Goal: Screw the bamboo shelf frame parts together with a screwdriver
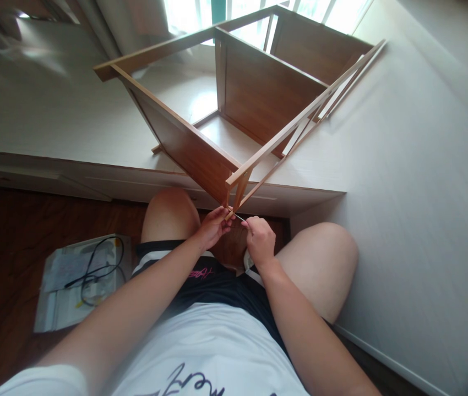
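Note:
A wooden shelf rack [275,82] lies on its side on a white ledge, its near end sticking out over the edge toward me. My left hand [216,226] is closed around the tip of the nearest leg, thumb and fingers at the corner. In my right hand [260,240], the closed fist grips a thin metal tool [240,218]. Its shaft points left and meets the leg end beside my left fingertips. Whether it is a hex key or a screwdriver I cannot make out, since the fist covers its other end.
The white ledge [52,110] runs under a window, with a curtain at the left. A pale wall or panel [415,192] rises close on the right. On the dark wood floor at left sits a pale box [52,308] with a black cable [89,273] on top.

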Demonstrator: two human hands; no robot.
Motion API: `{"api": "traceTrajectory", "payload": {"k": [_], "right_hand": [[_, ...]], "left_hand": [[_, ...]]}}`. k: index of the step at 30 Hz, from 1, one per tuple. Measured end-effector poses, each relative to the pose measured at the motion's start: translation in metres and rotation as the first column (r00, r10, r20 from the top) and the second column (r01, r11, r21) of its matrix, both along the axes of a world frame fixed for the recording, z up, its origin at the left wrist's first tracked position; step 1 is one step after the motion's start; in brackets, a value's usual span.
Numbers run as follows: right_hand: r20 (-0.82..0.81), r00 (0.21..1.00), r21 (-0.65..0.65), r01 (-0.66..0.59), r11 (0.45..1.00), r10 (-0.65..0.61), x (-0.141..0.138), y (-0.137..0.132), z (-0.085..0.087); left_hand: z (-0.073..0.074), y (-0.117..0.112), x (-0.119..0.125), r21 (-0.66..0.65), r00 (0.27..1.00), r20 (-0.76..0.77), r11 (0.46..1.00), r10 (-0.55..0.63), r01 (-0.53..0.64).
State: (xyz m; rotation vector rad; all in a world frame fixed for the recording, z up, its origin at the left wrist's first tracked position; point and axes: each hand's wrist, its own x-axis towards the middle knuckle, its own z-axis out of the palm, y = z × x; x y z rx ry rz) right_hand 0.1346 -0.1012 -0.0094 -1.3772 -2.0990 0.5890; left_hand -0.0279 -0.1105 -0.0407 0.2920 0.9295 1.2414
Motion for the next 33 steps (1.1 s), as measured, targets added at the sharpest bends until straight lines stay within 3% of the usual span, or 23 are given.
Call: {"api": "traceTrajectory", "payload": {"k": [2, 3, 4, 5, 7, 8, 9, 10, 12, 15, 17, 19, 20, 22, 24, 26, 28, 33], "right_hand": [[-0.189, 0.981, -0.143, 0.014, 0.990, -0.041, -0.003, 0.001, -0.002], [-0.321, 0.943, -0.269, 0.003, 0.963, -0.093, -0.005, 0.001, -0.002], [-0.454, 0.875, -0.426, -0.047, 0.903, -0.169, -0.007, 0.002, -0.003], [-0.565, 0.782, -0.583, -0.153, 0.798, -0.263, -0.009, 0.002, -0.004], [-0.666, 0.570, -0.744, -0.458, 0.486, -0.481, -0.009, 0.003, -0.003], [-0.661, 0.479, -0.728, -0.594, 0.341, -0.577, -0.009, 0.004, -0.003], [-0.639, 0.407, -0.679, -0.697, 0.231, -0.652, -0.007, 0.004, -0.002], [-0.611, 0.351, -0.624, -0.765, 0.160, -0.709, -0.005, 0.005, 0.000], [-0.556, 0.281, -0.558, -0.824, 0.101, -0.782, -0.001, 0.006, 0.002], [-0.533, 0.283, -0.544, -0.836, 0.067, -0.798, 0.002, 0.009, 0.004], [-0.553, 0.322, -0.588, -0.804, 0.086, -0.768, 0.003, 0.010, 0.003], [-0.587, 0.390, -0.685, -0.706, 0.179, -0.710, 0.003, 0.010, 0.001], [-0.606, 0.437, -0.738, -0.620, 0.266, -0.664, 0.003, 0.009, 0.000], [-0.634, 0.563, -0.771, -0.400, 0.496, -0.530, 0.003, 0.007, -0.002], [-0.608, 0.710, -0.667, -0.214, 0.713, -0.355, 0.002, 0.004, -0.002], [-0.520, 0.829, -0.531, -0.125, 0.838, -0.205, 0.002, 0.002, -0.001], [-0.419, 0.899, -0.444, -0.079, 0.893, -0.129, 0.003, 0.001, 0.001], [-0.277, 0.959, -0.363, -0.049, 0.930, -0.057, 0.005, 0.001, 0.003]], "left_hand": [[0.000, 0.000, 0.000, 0.007, 1.000, 0.003, 1.000, 0.000, 0.000], [0.000, 0.000, 0.000, 0.010, 1.000, 0.003, 1.000, 0.000, -0.001], [0.000, 0.000, 0.000, 0.012, 1.000, 0.002, 1.000, 0.002, -0.002], [0.000, 0.000, 0.000, 0.014, 1.000, 0.001, 1.000, 0.006, -0.006], [0.001, -0.001, 0.000, 0.016, 1.000, -0.001, 1.000, 0.013, -0.013], [0.002, -0.001, 0.000, 0.017, 1.000, -0.001, 1.000, 0.015, -0.015], [0.002, -0.001, 0.000, 0.018, 1.000, -0.001, 1.000, 0.014, -0.014], [0.002, -0.001, 0.000, 0.018, 1.000, -0.001, 1.000, 0.012, -0.012], [0.002, -0.001, 0.000, 0.014, 1.000, -0.002, 1.000, 0.008, -0.008], [0.002, -0.001, 0.000, 0.006, 1.000, -0.010, 1.000, 0.005, -0.005], [0.002, -0.001, 0.000, 0.003, 1.000, -0.017, 1.000, 0.000, 0.000], [0.002, -0.001, 0.000, 0.006, 1.000, -0.020, 1.000, -0.005, 0.005], [0.002, -0.001, 0.000, 0.007, 1.000, -0.019, 1.000, -0.006, 0.006], [0.002, 0.000, 0.000, 0.009, 1.000, -0.013, 1.000, -0.006, 0.006], [0.002, 0.000, 0.001, 0.012, 1.000, -0.010, 1.000, -0.006, 0.006], [0.003, 0.000, 0.001, 0.012, 1.000, -0.008, 1.000, -0.008, 0.008], [0.003, 0.001, 0.002, 0.005, 1.000, -0.006, 1.000, -0.011, 0.011], [0.004, 0.001, 0.002, -0.010, 1.000, 0.000, 1.000, -0.013, 0.013]]}}
